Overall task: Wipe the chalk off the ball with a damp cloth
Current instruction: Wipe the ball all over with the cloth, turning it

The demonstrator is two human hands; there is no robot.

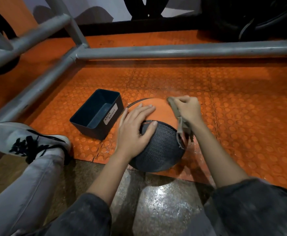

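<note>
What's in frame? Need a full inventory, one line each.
ball: 1, orange and dark grey panels, on the mat
cloth: 1, beige, against the ball's far right side
bin: 1, dark, labelled WASTE BASKET, on the mat left of the ball
tube frame: 1, grey metal, beyond the ball
mat: 1, orange, studded, under ball and bin
stone floor: 1, speckled grey, nearest the camera
shoe: 1, white with black laces, left
trouser leg: 1, light grey, lower left
sleeves: 2, dark grey, bottom edge
left hand: 1, flat on the ball
right hand: 1, grips the cloth
</note>
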